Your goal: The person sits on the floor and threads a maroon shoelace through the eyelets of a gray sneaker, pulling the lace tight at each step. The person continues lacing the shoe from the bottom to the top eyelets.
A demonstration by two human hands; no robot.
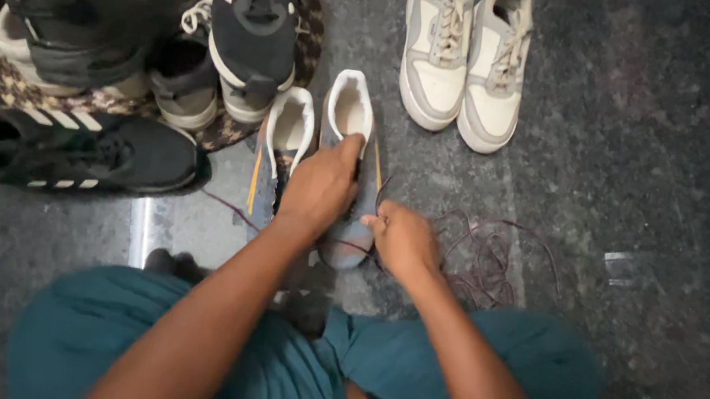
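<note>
Centre frame: my left hand (319, 187) grips grey-blue shoe (350, 171) over its middle. Right hand (401, 239) pinches purple lace (483, 252) by toe, lower right.

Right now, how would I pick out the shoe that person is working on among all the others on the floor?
Start at the dark speckled stone floor and find the seated person's two hands. The left hand presses the grey-blue sneaker with white lining; the right hand is at its toe. Unlike the cream pair beyond, its laces are out, with a loose maroon lace beside it.

White sneaker pair (465, 52) upper right; black shoes (166, 21) piled on patterned mat (6, 86).
</note>
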